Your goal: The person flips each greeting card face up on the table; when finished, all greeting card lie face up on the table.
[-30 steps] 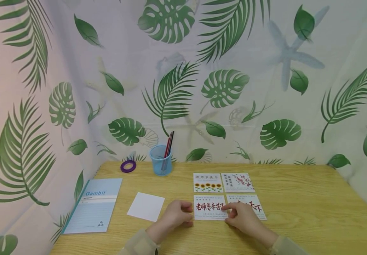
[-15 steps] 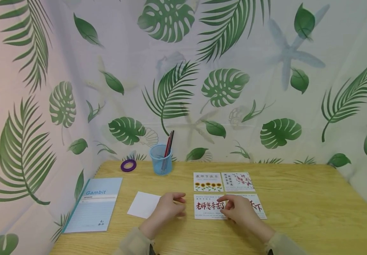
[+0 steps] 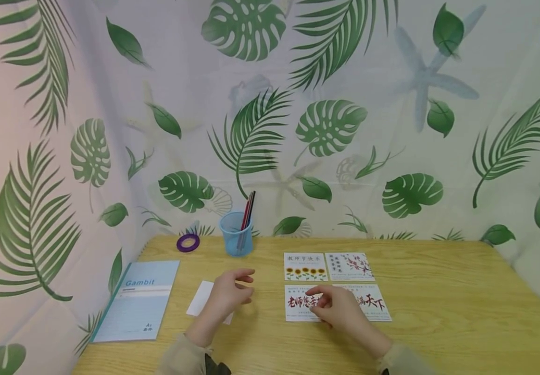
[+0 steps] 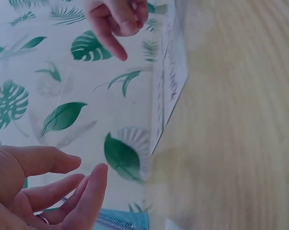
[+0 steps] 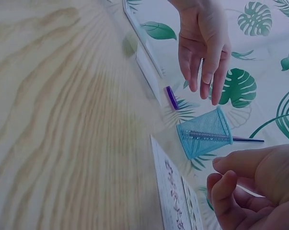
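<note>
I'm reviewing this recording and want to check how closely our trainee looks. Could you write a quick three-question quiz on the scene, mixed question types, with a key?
1. Which word is printed large on the notebook cover? A) Summit B) Gambit C) Planner
2. True or false: the left hand is holding a pen.
3. How many printed cards lie on the table, how are they arranged, and which hand is nearer them?

Key:
1. B
2. False; it holds nothing.
3. Four, in two rows of two; the right hand is nearer.
</note>
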The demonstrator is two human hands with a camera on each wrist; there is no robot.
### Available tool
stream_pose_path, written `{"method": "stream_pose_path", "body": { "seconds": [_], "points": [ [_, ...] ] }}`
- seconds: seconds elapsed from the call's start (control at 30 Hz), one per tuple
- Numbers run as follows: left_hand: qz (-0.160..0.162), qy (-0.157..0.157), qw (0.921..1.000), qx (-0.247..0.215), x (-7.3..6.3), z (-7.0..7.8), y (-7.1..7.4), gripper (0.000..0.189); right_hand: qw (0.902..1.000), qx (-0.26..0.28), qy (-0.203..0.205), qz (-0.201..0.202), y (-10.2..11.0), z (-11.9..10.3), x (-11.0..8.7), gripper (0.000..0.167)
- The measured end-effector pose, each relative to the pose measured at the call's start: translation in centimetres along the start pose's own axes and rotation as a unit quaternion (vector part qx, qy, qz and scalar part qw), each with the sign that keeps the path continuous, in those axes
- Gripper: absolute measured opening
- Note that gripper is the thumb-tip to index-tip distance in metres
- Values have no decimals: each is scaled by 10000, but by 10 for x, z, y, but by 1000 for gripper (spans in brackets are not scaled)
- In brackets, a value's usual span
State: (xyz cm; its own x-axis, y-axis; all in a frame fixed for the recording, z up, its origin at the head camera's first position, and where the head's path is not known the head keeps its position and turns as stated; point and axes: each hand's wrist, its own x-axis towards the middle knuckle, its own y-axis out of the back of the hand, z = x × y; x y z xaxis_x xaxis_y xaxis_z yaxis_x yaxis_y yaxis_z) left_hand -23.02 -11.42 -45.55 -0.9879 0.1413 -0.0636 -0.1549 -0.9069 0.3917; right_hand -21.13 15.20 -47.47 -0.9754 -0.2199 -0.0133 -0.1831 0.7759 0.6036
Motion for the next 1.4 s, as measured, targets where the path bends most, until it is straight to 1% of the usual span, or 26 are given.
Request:
{"method": "stream_pose_path", "body": {
  "seconds": [0.17, 0.3, 0.43, 0.5, 0.63, 0.77, 0.93, 1.1, 1.23, 1.4],
  "points": [
    [283, 87, 9995, -113, -1, 0, 16, 45, 10000, 74, 22, 30, -7, -9, 4, 28],
    [423, 162, 9990, -65, -3, -1, 24, 44, 9997, 143, 205, 17, -13, -15, 7, 28],
    [518, 158, 9985, 39, -5, -3, 32, 43, 9989, 212, 414, -17, -18, -20, 10, 27],
    [540, 164, 9983, 111, -6, -4, 35, 43, 9987, 177, 481, 22, -21, -21, 12, 27],
    [577, 155, 9977, 327, -9, -6, 44, 44, 9972, -88, 713, 205, -27, -22, 14, 27],
    [676, 168, 9945, 777, -13, -12, 54, 43, 9924, -347, 1159, 237, -36, -24, 16, 28],
    [781, 175, 9893, 1222, -16, -22, 69, 43, 9834, -430, 1764, 79, -49, -32, 20, 32],
    [829, 267, 9850, 1488, -19, -32, 80, 43, 9775, -486, 2034, -260, -62, -37, 23, 35],
    [789, 424, 9838, 1555, -21, -38, 82, 43, 9725, -735, 2159, -477, -70, -38, 23, 38],
    [647, 600, 9827, 1630, -23, -42, 81, 45, 9643, -1063, 2335, -653, -74, -39, 22, 44]
  ]
}}
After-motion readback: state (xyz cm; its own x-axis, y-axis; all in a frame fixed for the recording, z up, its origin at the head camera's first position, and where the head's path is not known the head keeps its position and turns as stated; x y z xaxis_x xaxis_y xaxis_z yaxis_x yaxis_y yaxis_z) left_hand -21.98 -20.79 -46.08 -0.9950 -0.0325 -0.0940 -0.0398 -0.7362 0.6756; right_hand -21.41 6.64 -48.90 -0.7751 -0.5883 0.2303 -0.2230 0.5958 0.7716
